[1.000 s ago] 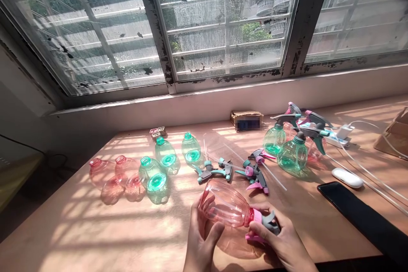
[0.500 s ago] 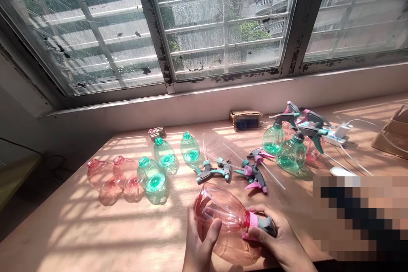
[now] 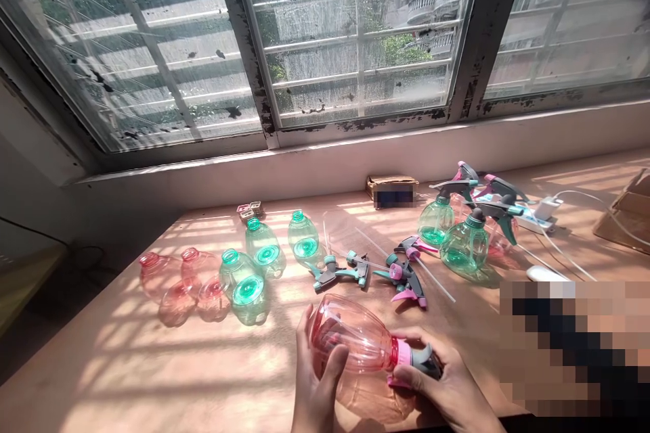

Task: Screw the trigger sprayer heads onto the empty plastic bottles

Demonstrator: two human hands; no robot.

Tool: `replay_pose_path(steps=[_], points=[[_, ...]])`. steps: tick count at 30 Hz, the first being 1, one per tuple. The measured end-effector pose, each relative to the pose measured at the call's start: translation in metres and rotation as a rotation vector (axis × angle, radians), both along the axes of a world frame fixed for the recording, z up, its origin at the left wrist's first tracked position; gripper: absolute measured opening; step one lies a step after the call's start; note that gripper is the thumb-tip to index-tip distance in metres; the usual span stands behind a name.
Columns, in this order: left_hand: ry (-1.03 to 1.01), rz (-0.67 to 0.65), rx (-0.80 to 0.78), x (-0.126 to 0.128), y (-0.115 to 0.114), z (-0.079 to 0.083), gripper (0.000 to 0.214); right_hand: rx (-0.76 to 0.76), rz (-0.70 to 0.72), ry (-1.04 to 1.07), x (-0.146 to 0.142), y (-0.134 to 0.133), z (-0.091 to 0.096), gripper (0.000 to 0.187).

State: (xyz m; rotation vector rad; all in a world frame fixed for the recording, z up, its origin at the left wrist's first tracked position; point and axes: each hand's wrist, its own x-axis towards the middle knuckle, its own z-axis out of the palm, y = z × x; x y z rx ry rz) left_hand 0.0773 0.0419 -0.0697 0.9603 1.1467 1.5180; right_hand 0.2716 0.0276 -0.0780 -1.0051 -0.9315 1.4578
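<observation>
A clear pink spray bottle [image 3: 355, 335] lies tilted on its side between my hands, above the front edge of the table. My left hand [image 3: 321, 372] is wrapped round its base end, thumb on the near side. At the neck, my right hand [image 3: 437, 375] grips the pink collar [image 3: 403, 353] and the grey spray head [image 3: 425, 358], which sits on the bottle's mouth. Just beyond the bottle lie loose spray heads, among them a grey and teal one [image 3: 328, 274] and a grey and pink one [image 3: 410, 287], with thin clear tubes.
Open pink bottles [image 3: 152, 277] and green bottles [image 3: 241, 277] stand at the left. Bottles with spray heads on, such as a green one [image 3: 464, 247], stand at the right. Behind are a small cardboard box [image 3: 391, 184], a power strip [image 3: 533, 218], cables and a white mouse [image 3: 548, 274].
Both hands keep their hold on the pink spray bottle. The left thumb and the bottle have shifted very slightly; everything else stays in place.
</observation>
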Motion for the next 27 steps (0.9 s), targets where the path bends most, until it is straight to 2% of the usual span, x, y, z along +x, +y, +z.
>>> replay_pose_path(steps=[5, 12, 18, 22, 27], points=[[0.006, 0.001, 0.07, 0.0, -0.001, 0.005, 0.081, 0.045, 0.023, -0.037, 0.001, 0.001, 0.005, 0.045], [0.076, 0.038, 0.192, 0.002, -0.007, 0.005, 0.07, -0.157, 0.08, 0.132, 0.003, 0.002, 0.005, 0.059], [0.074, 0.014, 0.143, 0.0, -0.008, 0.005, 0.069, -0.162, 0.013, 0.093, -0.001, 0.0, 0.009, 0.068], [0.028, 0.044, 0.078, -0.001, -0.006, 0.006, 0.074, -0.096, -0.028, 0.113, -0.002, -0.001, 0.008, 0.063], [-0.019, 0.166, -0.013, -0.004, -0.003, 0.013, 0.078, 0.013, -0.204, 0.102, 0.001, 0.002, 0.004, 0.047]])
